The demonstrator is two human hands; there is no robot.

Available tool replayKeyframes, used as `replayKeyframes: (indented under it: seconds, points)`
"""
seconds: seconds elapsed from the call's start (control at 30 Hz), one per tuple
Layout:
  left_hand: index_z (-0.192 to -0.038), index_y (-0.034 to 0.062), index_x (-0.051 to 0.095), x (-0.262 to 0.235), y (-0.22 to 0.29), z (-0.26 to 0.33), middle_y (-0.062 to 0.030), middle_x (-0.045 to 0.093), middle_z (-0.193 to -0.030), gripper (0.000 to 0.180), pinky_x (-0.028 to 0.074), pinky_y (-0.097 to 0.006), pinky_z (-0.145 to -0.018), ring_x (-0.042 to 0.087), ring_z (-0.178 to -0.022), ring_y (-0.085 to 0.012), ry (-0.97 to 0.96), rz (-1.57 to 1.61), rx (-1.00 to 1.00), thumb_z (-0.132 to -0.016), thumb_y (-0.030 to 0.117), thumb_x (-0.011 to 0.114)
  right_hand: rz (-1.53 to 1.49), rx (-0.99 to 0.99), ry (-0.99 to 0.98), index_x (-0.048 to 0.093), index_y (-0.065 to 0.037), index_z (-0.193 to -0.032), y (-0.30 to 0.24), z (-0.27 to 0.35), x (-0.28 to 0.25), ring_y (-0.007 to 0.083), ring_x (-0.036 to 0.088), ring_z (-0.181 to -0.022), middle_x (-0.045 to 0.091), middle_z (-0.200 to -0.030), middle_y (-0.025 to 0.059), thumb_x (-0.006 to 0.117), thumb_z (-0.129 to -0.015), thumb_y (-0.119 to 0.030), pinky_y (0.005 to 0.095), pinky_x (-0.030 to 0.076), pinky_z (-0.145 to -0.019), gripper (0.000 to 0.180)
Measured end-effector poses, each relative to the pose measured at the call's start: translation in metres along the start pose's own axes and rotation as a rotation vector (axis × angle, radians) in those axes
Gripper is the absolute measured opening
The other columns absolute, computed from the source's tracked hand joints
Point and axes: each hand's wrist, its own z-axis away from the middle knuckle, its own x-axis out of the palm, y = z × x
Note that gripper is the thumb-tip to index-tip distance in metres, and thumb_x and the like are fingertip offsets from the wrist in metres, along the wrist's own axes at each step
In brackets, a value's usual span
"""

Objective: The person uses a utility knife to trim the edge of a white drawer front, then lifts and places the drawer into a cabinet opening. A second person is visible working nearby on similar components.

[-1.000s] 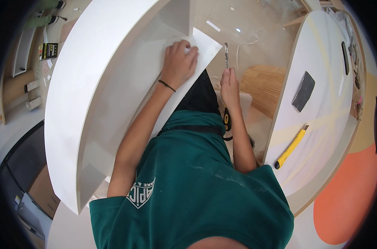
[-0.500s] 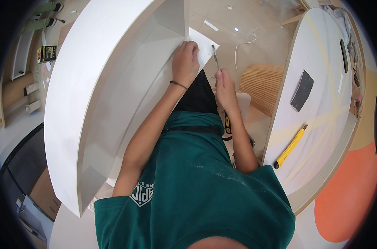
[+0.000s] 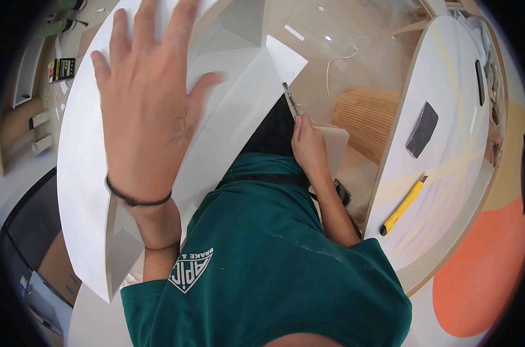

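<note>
My left hand (image 3: 149, 98) is raised close to the camera with its fingers spread, and nothing is in it. Behind it stands a large white curved furniture unit (image 3: 80, 185) with an open hollow, whose flat white inner board (image 3: 285, 58) runs out to a corner beyond my lap. My right hand (image 3: 310, 147) is closed round a narrow grey tool (image 3: 292, 99), held by its lower end. The tool's dark tip points up and away, beside the edge of that board. Its exact kind is too small to make out.
At my right, a white curved tabletop (image 3: 441, 202) carries a yellow utility knife (image 3: 404, 207), a dark grey sanding sheet (image 3: 421, 130) and a black bar (image 3: 479, 82). A ribbed wooden piece (image 3: 366, 118) and a white cord (image 3: 337, 61) lie beyond. At far left is a black box (image 3: 62, 70).
My left hand has left the board's corner and come up and left toward the camera, its fingers now spread. My right hand has drawn slightly nearer with the grey tool, which leans more to the left.
</note>
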Motion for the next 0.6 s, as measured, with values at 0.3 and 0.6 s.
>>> replayKeyframes:
  seconds: [0.3, 0.6]
  points:
    - [-0.148, 0.0222, 0.052, 0.007, -0.008, -0.006, -0.0153, 0.052, -0.148, 0.066, 0.042, -0.063, -0.107, 0.05, -0.134, -0.041, -0.055, -0.129, 0.079, -0.088, -0.007, 0.056, 0.008, -0.061, 0.071, 0.052, -0.001, -0.099, -0.01, -0.05, -0.005, 0.0549, 0.063, -0.075, 0.064, -0.074, 0.0319, 0.041, -0.109, -0.031, 0.0617, 0.049, -0.067, 0.034]
    - [-0.151, 0.0173, 0.05, 0.01, 0.007, 0.004, -0.0227, 0.045, -0.153, 0.071, 0.03, -0.06, -0.119, 0.04, -0.142, -0.0467, 0.001, 0.116, -0.063, -0.087, -0.012, 0.044, 0.06, 0.003, 0.06, 0.052, -0.001, -0.099, -0.013, -0.045, -0.003, 0.0558, 0.063, -0.079, 0.065, -0.078, 0.0321, 0.039, -0.11, -0.032, 0.0626, 0.048, -0.07, 0.035]
